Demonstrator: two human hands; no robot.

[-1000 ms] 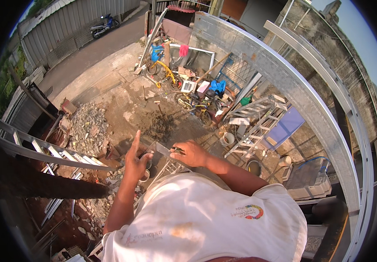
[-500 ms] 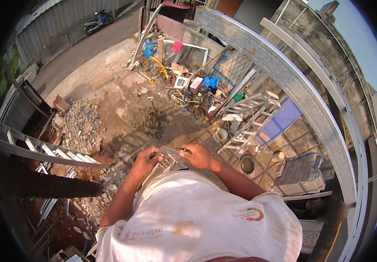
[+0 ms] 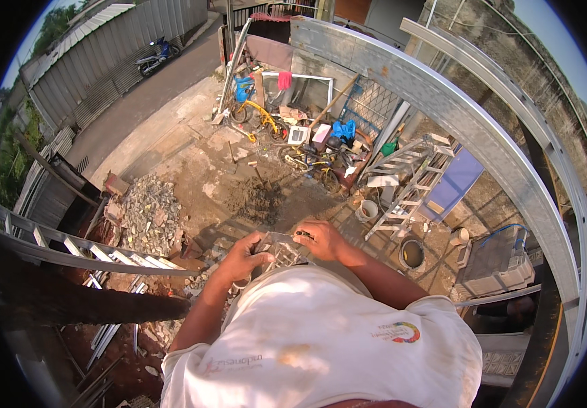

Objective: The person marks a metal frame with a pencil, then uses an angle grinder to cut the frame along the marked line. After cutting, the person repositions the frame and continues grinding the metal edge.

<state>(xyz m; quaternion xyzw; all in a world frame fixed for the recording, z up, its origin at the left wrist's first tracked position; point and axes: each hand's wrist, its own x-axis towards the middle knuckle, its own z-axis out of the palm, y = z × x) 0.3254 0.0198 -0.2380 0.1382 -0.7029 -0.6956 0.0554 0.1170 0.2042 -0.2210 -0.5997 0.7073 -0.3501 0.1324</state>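
A thin, see-through sheet that looks like a clear plastic bag [image 3: 278, 245] is stretched in front of my white shirt [image 3: 334, 333]. My left hand [image 3: 244, 258] is closed on its left edge, thumb pressed toward the fingers. At the other side, my right hand [image 3: 324, 241] has its fingers curled in a pinch around a small dark piece [image 3: 303, 234], too small to name. Whether the right hand also grips the bag cannot be made out. Pale bars show through or just below the bag.
Far below lies the ground, with a rubble pile [image 3: 147, 214], a stepladder [image 3: 412, 194], a white bucket [image 3: 367, 211] and a yellow child's bicycle [image 3: 263, 115]. A steel beam [image 3: 443, 88] arches along the right. A ladder [image 3: 96, 251] leans at the left, above a dark post [image 3: 96, 302].
The whole scene has shifted right in the picture as my head turned. My hands stay close together at the bag, and the right one keeps its pinch on the dark piece.
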